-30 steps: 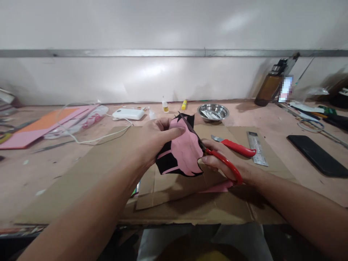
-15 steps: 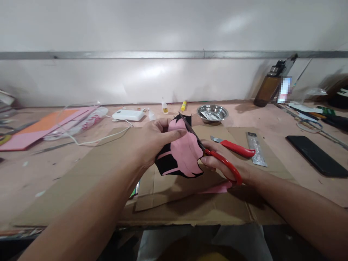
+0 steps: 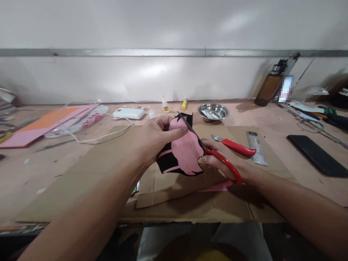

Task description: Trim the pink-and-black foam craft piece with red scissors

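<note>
Your left hand (image 3: 154, 139) is pinched shut on the pink and black cut paper shape (image 3: 182, 152), held above the brown cardboard sheet (image 3: 81, 174). Your right hand (image 3: 225, 163) is clamped on the red-handled scissors (image 3: 217, 157), their blades running along the shape's right edge.

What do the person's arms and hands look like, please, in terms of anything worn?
Nothing worn shows: the left hand and right hand are ungloved, both forearms bare to the picture's edge, with no sleeve, watch, bracelet or marking visible.
</note>
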`<state>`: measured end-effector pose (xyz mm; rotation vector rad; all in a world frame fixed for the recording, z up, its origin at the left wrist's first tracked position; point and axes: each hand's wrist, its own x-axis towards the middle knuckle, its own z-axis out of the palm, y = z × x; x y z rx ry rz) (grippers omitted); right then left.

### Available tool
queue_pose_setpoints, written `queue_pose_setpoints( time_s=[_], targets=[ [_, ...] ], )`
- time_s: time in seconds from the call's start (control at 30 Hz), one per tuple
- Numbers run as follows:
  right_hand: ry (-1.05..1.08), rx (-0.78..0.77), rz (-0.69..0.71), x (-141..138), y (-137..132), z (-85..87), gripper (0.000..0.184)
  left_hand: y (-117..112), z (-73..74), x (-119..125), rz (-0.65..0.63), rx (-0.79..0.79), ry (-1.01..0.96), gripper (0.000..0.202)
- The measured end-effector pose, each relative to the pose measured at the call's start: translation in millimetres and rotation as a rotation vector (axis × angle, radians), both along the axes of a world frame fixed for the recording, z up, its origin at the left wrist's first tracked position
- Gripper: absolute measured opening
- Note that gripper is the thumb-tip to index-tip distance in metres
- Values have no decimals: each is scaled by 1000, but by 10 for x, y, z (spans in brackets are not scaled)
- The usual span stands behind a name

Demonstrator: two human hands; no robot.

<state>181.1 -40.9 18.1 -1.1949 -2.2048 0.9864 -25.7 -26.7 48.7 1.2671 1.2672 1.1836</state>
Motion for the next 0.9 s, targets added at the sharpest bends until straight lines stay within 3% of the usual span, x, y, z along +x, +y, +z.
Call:
queue_pose_setpoints(
  time_s=[0.33, 0.9],
  targets=[
    [12, 45, 0, -19, -28, 48, 11, 3, -26, 4, -12, -14, -65, 21],
    [13, 150, -20, -45, -108, 152, 27, 32, -43, -27, -69, -44, -180, 22]
  ],
)
